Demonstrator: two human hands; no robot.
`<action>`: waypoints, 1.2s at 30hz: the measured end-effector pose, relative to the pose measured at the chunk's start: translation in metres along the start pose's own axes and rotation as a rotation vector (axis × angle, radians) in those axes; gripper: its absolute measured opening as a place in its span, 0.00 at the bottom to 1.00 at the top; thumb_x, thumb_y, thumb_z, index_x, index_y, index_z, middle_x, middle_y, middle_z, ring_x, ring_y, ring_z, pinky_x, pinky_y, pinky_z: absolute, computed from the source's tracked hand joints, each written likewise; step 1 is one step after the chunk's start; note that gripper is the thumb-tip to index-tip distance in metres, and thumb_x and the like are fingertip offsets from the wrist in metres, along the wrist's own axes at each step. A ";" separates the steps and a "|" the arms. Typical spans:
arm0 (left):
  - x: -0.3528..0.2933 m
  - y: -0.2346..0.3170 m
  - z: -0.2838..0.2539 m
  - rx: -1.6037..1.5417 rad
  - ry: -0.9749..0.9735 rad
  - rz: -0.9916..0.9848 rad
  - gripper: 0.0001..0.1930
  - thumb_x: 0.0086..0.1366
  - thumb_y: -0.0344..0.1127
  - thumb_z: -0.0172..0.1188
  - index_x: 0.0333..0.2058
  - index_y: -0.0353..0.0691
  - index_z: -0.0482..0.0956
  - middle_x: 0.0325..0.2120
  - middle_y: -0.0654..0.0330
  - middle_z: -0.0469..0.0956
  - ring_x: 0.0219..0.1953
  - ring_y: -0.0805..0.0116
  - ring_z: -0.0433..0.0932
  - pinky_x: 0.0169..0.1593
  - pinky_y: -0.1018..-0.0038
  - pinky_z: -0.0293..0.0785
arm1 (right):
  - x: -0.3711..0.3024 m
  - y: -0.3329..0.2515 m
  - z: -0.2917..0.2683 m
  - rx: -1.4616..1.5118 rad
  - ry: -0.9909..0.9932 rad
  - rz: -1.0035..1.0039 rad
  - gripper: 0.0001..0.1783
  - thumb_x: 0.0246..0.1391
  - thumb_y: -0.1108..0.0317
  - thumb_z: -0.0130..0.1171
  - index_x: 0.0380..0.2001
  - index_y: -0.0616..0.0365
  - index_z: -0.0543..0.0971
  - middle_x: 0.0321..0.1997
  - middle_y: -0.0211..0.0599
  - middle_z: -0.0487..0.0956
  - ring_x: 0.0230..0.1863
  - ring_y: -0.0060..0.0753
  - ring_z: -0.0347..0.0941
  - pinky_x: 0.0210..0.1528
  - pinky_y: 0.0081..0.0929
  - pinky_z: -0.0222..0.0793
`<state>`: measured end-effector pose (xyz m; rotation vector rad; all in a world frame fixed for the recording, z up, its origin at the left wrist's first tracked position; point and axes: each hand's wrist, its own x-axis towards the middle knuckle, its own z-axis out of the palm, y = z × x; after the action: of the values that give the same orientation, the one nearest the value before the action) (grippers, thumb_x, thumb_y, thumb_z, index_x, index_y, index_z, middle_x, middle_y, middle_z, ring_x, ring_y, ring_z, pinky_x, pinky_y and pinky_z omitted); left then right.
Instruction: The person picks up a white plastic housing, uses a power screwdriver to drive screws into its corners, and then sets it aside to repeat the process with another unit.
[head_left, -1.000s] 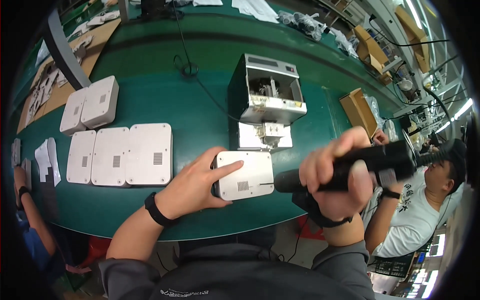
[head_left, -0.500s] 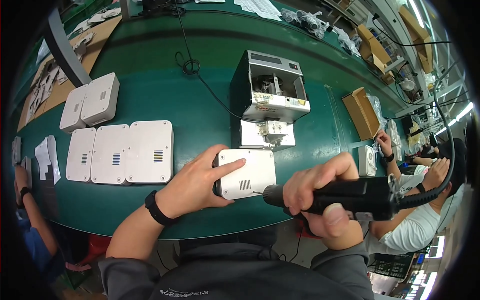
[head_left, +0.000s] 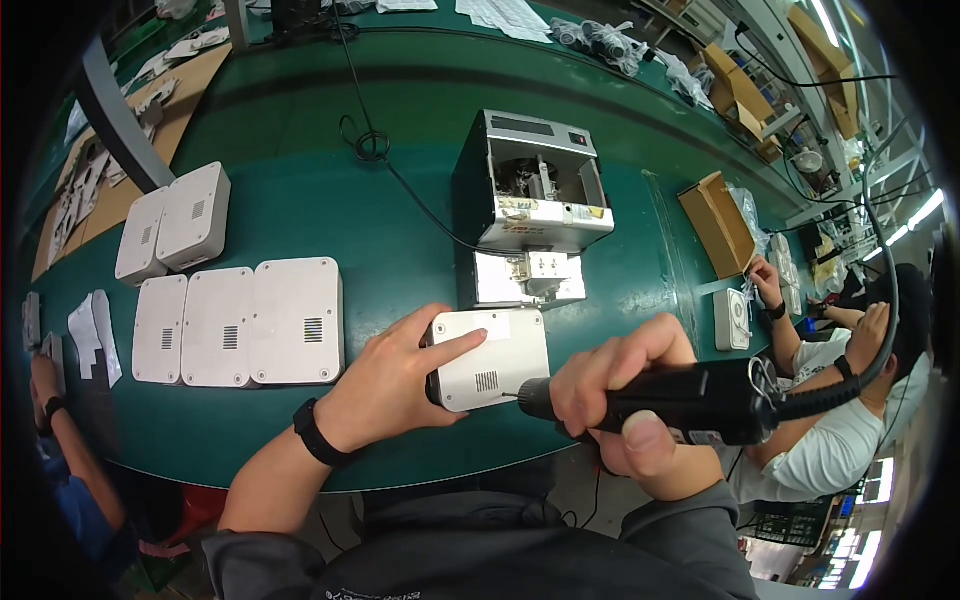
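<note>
A white plastic box point(head_left: 520, 355) with a slotted vent and corner holes lies on the green bench in front of me. My left hand point(head_left: 390, 370) grips its left end, thumb at the near side and index finger stretched over the top. In my right hand point(head_left: 625, 400) is a black electric screwdriver point(head_left: 700, 395), held sideways with fingers wrapped around its body. Its thin bit points left and reaches the near right corner of the box, by the hole there. Whether a screw sits under the tip cannot be made out.
Several similar white boxes point(head_left: 217, 340) stand at the left. A screw feeder machine point(head_left: 545, 190) is just beyond my box, with a black cable point(head_left: 410, 185) running to it. At the right are a cardboard box point(head_left: 718, 225) and a co-worker's hand point(head_left: 767, 283) beside a white unit point(head_left: 732, 320).
The bench and the things on it appear slightly lower in the picture. Both hands keep their hold, and the screwdriver bit stays at the same corner of the box.
</note>
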<state>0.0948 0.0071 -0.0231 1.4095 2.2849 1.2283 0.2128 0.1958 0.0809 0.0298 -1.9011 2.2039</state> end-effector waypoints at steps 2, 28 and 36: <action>-0.002 -0.002 0.001 0.001 -0.011 0.009 0.41 0.38 0.34 0.78 0.57 0.51 0.76 0.52 0.49 0.69 0.47 0.50 0.77 0.51 0.63 0.77 | 0.005 -0.003 -0.001 -0.007 0.003 -0.044 0.27 0.51 0.50 0.68 0.38 0.52 0.63 0.21 0.32 0.70 0.20 0.28 0.66 0.27 0.31 0.67; -0.006 -0.004 0.004 -0.024 0.009 0.009 0.44 0.36 0.33 0.78 0.58 0.53 0.75 0.56 0.47 0.67 0.52 0.46 0.74 0.53 0.61 0.75 | 0.009 -0.012 0.032 0.001 -0.193 -0.264 0.30 0.53 0.47 0.66 0.42 0.55 0.62 0.24 0.33 0.73 0.18 0.29 0.71 0.25 0.31 0.70; -0.011 -0.007 0.011 0.006 0.033 0.041 0.44 0.37 0.38 0.79 0.58 0.54 0.75 0.54 0.47 0.69 0.51 0.44 0.74 0.52 0.60 0.75 | 0.001 -0.006 0.047 0.018 -0.073 -0.028 0.31 0.51 0.48 0.69 0.40 0.55 0.62 0.24 0.34 0.73 0.20 0.29 0.70 0.27 0.31 0.70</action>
<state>0.1024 0.0024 -0.0376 1.4566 2.2941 1.2662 0.2062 0.1505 0.0945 0.1401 -1.9059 2.2309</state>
